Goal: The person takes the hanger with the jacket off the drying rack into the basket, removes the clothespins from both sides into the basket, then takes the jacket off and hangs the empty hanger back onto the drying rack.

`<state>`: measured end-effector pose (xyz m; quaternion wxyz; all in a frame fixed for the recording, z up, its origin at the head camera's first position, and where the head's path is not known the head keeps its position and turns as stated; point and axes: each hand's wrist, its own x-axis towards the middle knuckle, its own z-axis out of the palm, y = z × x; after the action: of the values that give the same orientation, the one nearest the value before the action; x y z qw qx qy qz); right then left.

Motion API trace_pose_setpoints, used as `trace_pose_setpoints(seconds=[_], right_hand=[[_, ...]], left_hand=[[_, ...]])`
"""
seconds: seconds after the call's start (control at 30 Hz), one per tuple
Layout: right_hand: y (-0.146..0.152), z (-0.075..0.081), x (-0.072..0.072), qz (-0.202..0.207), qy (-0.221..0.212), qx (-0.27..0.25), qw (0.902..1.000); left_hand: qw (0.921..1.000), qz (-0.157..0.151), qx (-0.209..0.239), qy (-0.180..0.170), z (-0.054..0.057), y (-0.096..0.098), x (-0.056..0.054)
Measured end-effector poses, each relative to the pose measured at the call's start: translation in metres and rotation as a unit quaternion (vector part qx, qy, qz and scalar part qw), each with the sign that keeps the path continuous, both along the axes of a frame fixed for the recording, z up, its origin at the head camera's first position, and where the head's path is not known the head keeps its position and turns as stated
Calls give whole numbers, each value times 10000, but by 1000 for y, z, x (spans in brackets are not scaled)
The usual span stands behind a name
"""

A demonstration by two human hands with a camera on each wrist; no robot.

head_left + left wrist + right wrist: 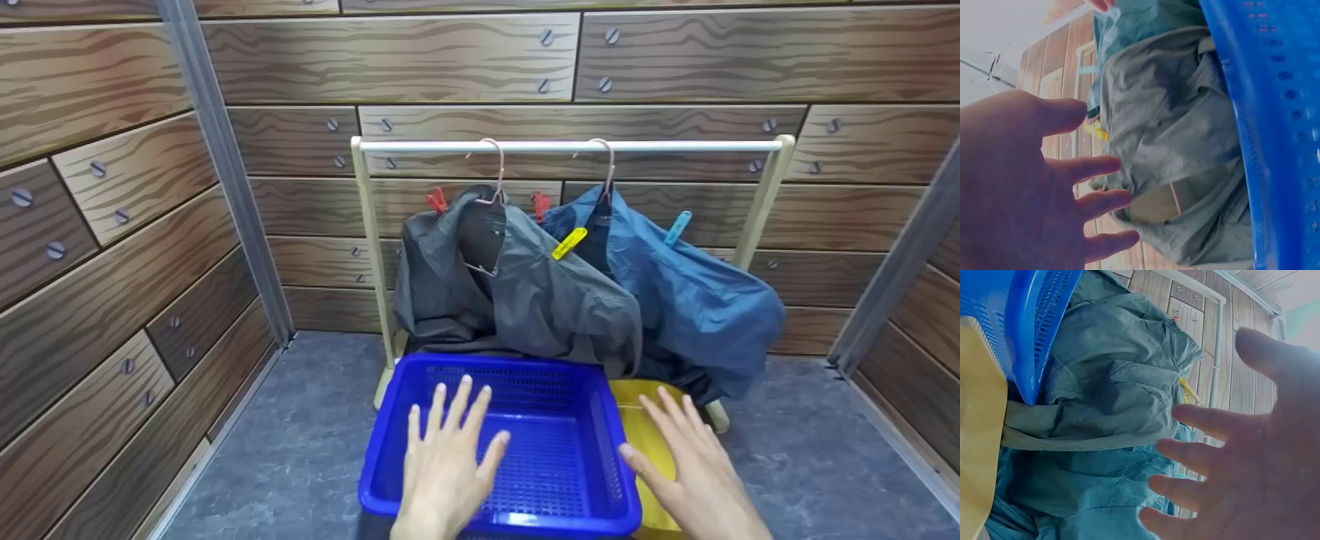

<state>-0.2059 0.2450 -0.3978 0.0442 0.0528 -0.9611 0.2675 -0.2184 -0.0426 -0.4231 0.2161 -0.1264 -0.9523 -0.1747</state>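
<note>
My left hand [448,465], fingers spread, hovers over the blue plastic basket [386,427] and holds nothing. To its right, my right hand [694,469] is likewise spread, above the yellow container [646,435]. Behind the basket, a grey jacket [555,300] hangs on a pinkish hanger [500,169], with a red clip [437,200] and a yellow clip [570,244] at its shoulders. A blue jacket [697,307] hangs beside it on another hanger [611,161], with a red clip [541,205] and a light-blue clip [678,227]. Both palms face the jackets in the wrist views.
The rack's white rail [675,146] runs across the back on cream posts [367,247]. Wood-patterned walls [450,60] enclose the space on the back and both sides. The basket and container stand in front of the rack on a grey floor [277,450].
</note>
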Motion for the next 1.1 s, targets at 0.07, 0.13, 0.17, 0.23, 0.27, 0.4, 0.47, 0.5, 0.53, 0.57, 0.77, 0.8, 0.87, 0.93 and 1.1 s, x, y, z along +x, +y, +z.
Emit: trace_pose_setpoints(seconds=[0.07,0.13,0.17,0.23,0.27,0.4,0.47,0.5,0.53,0.57,0.77,0.8,0.87,0.93,1.1], right_hand=[[1,0,-1,23,154,-185,9997],[1,-1,-2,81,367,-405,9985],[2,-2,-2,115,465,-536,9974],[2,-5,-2,188,780,-858,9931],[3,-6,-3,229,979,-1023,9897],[8,-6,-5,387,1640,-1654,9717],[11,-3,-7,435,1747,-1833,9664],[12,-1,-8,455,1728,-1907,9653],[14,2,-8,461,1671,-1966,9650],[16,4,-9,495,1645,-2015,9643],[23,14,-22,1027,1726,-2766,9398],[24,16,-25,1115,1756,-2898,9342],[26,19,-29,1198,1798,-3024,9284],[27,21,-34,1210,1751,-3088,9270],[30,24,-42,1167,1598,-3140,9286]], left_hand=[[9999,123,73,50,1,-6,-2],[9996,251,132,78,2,-13,-5],[9994,295,150,105,3,-17,-6],[9990,339,195,200,3,-27,-9],[9989,357,202,246,3,-32,-10],[9984,386,322,259,2,-57,-17],[9981,342,453,220,1,-69,-20],[9977,295,565,209,0,-75,-21],[9972,225,685,219,-1,-81,-23],[9962,153,814,254,-1,-86,-25],[9843,-221,1648,594,0,-115,-42],[9814,-274,1779,666,1,-119,-45],[9755,-387,2002,827,3,-127,-53],[9689,-524,2190,1021,5,-133,-62],[9495,-886,2582,1547,8,-143,-85]])
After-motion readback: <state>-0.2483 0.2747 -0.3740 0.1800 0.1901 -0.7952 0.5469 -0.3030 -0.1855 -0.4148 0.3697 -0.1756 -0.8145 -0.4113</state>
